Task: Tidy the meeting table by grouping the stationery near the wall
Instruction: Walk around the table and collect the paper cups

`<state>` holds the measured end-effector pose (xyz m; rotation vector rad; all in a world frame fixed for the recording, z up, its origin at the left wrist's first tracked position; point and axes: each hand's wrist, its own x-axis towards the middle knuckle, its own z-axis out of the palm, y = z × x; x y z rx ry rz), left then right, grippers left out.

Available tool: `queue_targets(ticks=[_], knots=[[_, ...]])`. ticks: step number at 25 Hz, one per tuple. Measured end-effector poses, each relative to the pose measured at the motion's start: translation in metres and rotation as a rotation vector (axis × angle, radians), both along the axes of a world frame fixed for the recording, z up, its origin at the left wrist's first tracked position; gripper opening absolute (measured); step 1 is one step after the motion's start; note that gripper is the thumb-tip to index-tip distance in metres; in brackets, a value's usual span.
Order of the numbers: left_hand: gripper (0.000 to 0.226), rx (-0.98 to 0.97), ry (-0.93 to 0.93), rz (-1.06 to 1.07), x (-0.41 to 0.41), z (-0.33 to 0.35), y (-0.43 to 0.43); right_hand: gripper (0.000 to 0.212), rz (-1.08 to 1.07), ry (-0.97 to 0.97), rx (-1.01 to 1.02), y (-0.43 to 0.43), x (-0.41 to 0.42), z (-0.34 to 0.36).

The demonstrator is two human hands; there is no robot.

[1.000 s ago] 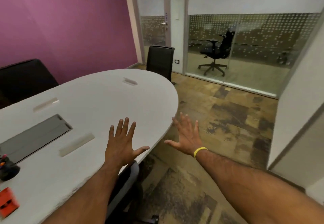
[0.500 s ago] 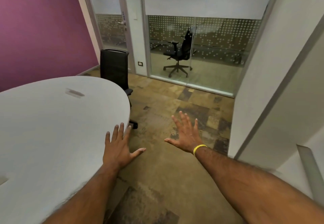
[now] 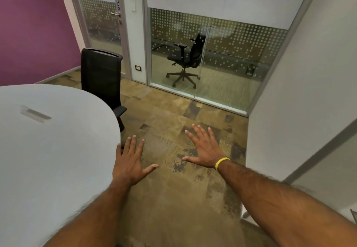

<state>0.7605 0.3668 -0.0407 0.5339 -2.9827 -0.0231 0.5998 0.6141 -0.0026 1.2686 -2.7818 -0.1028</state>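
The white oval meeting table (image 3: 58, 150) fills the lower left of the head view, showing only its rounded end. No stationery is in view. My left hand (image 3: 131, 161) is stretched out flat, fingers spread, at the table's right edge and holds nothing. My right hand (image 3: 204, 150), with a yellow band on the wrist, is spread flat over the floor, apart from the table and empty.
A black chair (image 3: 101, 76) stands at the table's far end. A flat grey cover plate (image 3: 35, 113) sits in the tabletop. The purple wall (image 3: 32, 30) is at the left, a glass partition and door (image 3: 212, 57) ahead, a white wall (image 3: 309, 92) at the right.
The view has swung to the right: the table slid left and the stationery at its left end left the frame. Both hands stay spread and empty.
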Motion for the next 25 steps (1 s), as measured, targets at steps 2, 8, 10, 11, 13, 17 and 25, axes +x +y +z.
queue_targets(ticks=[2, 8, 10, 11, 13, 17, 25], knots=[[0.113, -0.022, -0.020, -0.034, -0.045, 0.006, -0.027, 0.105, 0.013, 0.001, -0.004, -0.025, -0.038, 0.000], [0.113, -0.046, -0.055, -0.100, -0.187, 0.018, -0.097, 0.105, 0.041, -0.036, -0.036, -0.103, -0.170, -0.008], [0.113, -0.091, -0.102, -0.121, -0.241, 0.010, -0.120, 0.105, 0.052, -0.057, -0.045, -0.130, -0.227, -0.018], [0.114, -0.118, -0.118, -0.131, -0.268, 0.005, -0.132, 0.105, 0.064, -0.052, -0.040, -0.143, -0.255, -0.026], [0.115, -0.138, -0.132, -0.119, -0.326, -0.004, -0.157, 0.105, 0.097, -0.044, -0.019, -0.168, -0.313, -0.038], [0.115, -0.069, -0.112, -0.002, -0.442, 0.004, -0.201, 0.106, 0.158, -0.080, 0.011, -0.217, -0.437, -0.037], [0.114, -0.016, -0.078, 0.156, -0.627, 0.025, -0.304, 0.101, 0.273, -0.075, -0.014, -0.359, -0.642, -0.018]])
